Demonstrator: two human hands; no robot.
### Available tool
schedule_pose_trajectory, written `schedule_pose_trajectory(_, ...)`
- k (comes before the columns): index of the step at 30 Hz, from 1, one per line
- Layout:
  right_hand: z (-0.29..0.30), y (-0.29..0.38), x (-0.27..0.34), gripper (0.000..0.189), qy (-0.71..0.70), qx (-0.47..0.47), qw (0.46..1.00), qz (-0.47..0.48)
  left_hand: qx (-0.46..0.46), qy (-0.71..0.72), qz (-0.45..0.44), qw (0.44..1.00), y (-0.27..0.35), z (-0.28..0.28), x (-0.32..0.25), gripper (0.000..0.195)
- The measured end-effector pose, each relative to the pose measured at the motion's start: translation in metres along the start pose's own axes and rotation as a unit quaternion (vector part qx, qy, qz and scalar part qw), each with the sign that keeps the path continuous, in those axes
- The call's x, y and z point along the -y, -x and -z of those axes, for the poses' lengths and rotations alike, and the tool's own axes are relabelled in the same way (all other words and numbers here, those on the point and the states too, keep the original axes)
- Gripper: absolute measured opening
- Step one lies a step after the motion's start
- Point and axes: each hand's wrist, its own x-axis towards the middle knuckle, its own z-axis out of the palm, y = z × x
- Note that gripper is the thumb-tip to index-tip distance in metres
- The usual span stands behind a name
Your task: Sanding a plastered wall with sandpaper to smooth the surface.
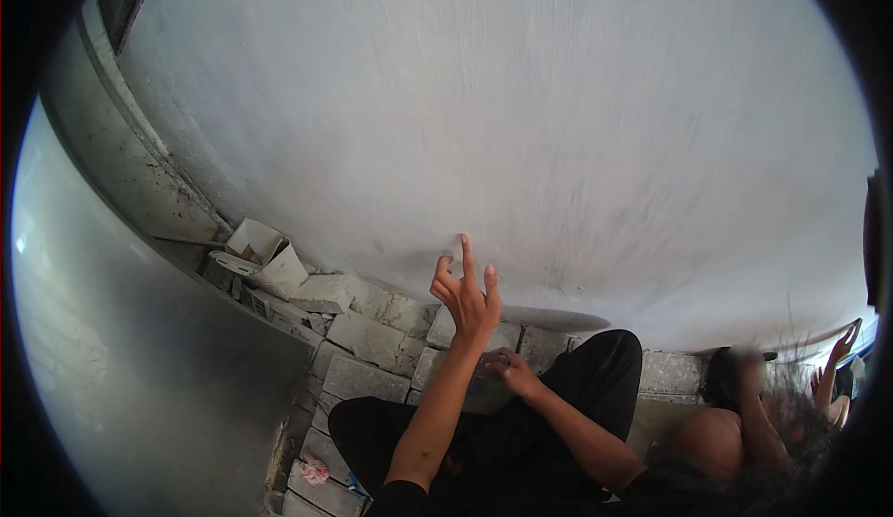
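Observation:
My left hand [469, 300] is raised in front of a grey-white wall [446, 112], palm towards it. Its fingers are spread, and one fingertip is at or very near the wall surface; contact cannot be told for sure. Nothing is in that hand. Lower and to the right, my right hand [516, 375] is held above my lap, between my crossed legs in black trousers [600, 370]. Its fingers are bent around what looks like a clear, see-through object [494, 365], too blurred to name.
Stone paving blocks [368, 377] cover the ground. A box-like container [268, 255] and rubble stand by the wall at left, behind a large metal sheet [174, 349]. Crumpled pink-white material [314, 470] lies on the blocks. Other people sit close by at right, one with a raised hand [845, 342].

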Motion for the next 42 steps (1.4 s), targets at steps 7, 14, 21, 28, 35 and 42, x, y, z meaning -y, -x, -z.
schedule_pose_trajectory(7,-0.002,0.0,-0.006,0.027,-0.069,0.028,0.996,0.049,-0.005,-0.032,-0.013,0.999,-0.001,0.003,0.006,0.062)
schedule_pose_trajectory(14,0.004,-0.009,-0.026,0.025,0.036,0.031,0.999,0.019,0.01,-0.072,-0.025,0.997,-0.011,0.02,0.015,0.06)
schedule_pose_trajectory(21,-0.001,-0.006,-0.019,0.035,0.105,0.049,0.992,0.055,-0.023,-0.089,-0.07,0.993,-0.014,0.021,0.031,0.059)
schedule_pose_trajectory(28,-0.003,-0.003,-0.012,0.033,0.128,0.025,0.989,0.063,0.012,-0.085,-0.085,0.993,-0.002,0.012,0.025,0.062)
schedule_pose_trajectory(35,-0.002,-0.004,-0.022,0.032,0.052,0.055,0.994,0.075,-0.007,-0.066,-0.068,0.995,-0.004,0.01,0.015,0.06)
schedule_pose_trajectory(42,-0.004,0.0,0.011,0.026,-0.046,-0.036,0.997,0.043,-0.013,0.103,0.075,0.992,0.024,0.023,0.056,0.042)
